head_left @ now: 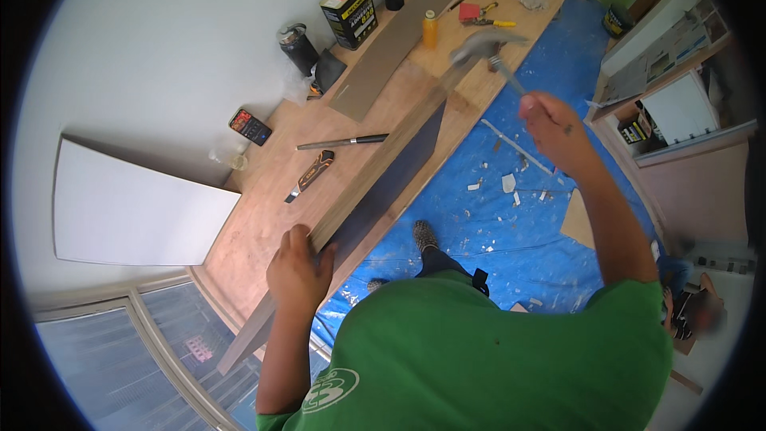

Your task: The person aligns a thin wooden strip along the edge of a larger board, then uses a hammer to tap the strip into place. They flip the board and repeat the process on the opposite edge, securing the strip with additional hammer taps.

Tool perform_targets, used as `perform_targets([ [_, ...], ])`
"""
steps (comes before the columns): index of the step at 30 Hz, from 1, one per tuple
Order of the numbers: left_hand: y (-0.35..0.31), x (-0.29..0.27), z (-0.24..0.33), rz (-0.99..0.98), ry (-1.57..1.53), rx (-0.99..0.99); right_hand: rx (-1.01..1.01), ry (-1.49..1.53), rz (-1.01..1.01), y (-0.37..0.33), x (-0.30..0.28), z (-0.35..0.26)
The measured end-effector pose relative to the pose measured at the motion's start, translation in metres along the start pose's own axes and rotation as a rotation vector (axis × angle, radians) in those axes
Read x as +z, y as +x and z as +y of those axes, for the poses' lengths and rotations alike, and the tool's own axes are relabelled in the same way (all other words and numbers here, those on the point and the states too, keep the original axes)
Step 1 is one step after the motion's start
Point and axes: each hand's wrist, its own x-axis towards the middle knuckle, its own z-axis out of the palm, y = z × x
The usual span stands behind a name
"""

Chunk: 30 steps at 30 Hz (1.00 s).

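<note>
A long wooden board (373, 168) stands on its narrow edge along the workbench, its dark face toward me. My left hand (297, 275) grips its near end, fingers over the upper edge and thumb on my side. Raised over the bench's right side, my right hand (554, 129) is closed around the handle of a claw hammer (479, 47). The hammer's head is smeared by motion and appears above the board's far end; whether it touches I cannot tell. Left of the board lie a utility knife (309, 175) and a dark-handled file or similar slim tool (343, 142).
A flat brown strip (375, 73) lies at the back beside an adhesive can (349, 12), dark bottles (298, 48) and a yellow bottle (430, 29). Scraps litter the blue floor sheet (455, 231). A white panel (136, 207) leans left; another person (694, 311) sits at far right.
</note>
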Motion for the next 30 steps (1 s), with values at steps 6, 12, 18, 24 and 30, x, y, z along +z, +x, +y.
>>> perform_targets([
  [6,0.017,0.005,-0.019,0.039,0.149,-0.009,0.379,0.618,0.182,0.056,0.07,0.166],
  [12,0.081,0.0,-0.06,0.041,0.105,-0.049,0.629,0.72,0.089,0.135,0.18,0.286],
  [18,0.107,0.004,-0.078,-0.016,0.088,-0.13,0.697,0.897,0.138,0.168,0.238,0.313],
  [24,0.095,0.013,-0.072,0.06,0.247,-0.11,0.399,-0.28,0.059,0.174,0.223,0.307],
  [30,0.081,0.011,-0.065,0.084,0.275,-0.092,-0.39,-0.105,-0.37,0.161,0.24,0.258],
])
